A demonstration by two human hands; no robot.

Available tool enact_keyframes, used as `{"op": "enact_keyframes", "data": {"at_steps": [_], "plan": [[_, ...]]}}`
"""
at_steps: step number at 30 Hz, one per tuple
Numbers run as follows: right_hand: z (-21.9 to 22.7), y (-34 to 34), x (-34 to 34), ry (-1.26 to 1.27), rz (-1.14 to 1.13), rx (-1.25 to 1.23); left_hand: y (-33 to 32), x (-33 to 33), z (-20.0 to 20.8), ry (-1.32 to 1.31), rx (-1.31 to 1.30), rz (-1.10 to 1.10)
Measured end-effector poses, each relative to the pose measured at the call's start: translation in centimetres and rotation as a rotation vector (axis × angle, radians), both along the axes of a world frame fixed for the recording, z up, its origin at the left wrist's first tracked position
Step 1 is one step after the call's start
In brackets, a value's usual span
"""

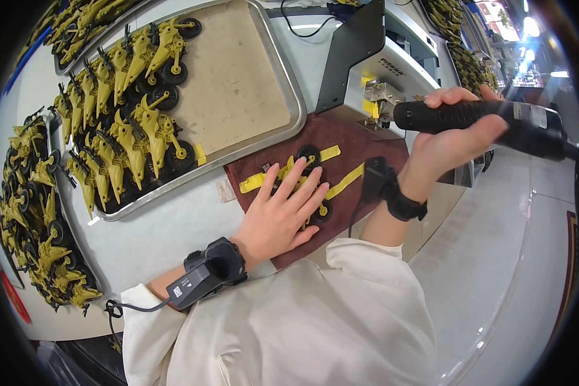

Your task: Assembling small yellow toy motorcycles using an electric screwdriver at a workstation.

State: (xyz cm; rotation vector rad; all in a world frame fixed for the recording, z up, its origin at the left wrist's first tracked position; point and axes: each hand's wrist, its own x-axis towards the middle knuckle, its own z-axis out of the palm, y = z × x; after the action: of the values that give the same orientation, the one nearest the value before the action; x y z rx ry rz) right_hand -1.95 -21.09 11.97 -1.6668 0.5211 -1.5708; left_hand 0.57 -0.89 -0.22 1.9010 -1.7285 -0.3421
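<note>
My left hand lies with its fingers spread over small yellow-and-black toy motorcycle parts on a maroon cloth. Black wheels and yellow pieces show around the fingers; the rest is covered by the hand. Yellow tape strips are stuck on the cloth. In my right hand is a black electric screwdriver, held nearly level. Its tip points left, at the small metal block on the front of a white machine; whether they touch, I cannot tell. Both wrists wear black strapped devices.
A metal tray at the upper left holds rows of yellow toy motorcycles on brown board. More lie piled at the far left. A dark upright plate stands beside the machine. A cable curls behind the tray.
</note>
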Motion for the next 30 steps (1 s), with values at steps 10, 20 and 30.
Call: {"op": "enact_keyframes", "data": {"at_steps": [10, 20, 30], "plan": [[-3.0, 6.6, -3.0, -0.197, 0.701, 0.044, 0.1, -0.1, -0.3, -0.002, -0.042, 0.017], [-4.9, 5.8, -1.5, -0.034, 0.576, 0.168, 0.1, 0.2, -0.4, 0.037, -0.056, 0.000], [-3.5, 5.0, -2.3, -0.167, 0.475, 0.121, 0.1, 0.2, -0.4, 0.031, -0.056, 0.007]]}}
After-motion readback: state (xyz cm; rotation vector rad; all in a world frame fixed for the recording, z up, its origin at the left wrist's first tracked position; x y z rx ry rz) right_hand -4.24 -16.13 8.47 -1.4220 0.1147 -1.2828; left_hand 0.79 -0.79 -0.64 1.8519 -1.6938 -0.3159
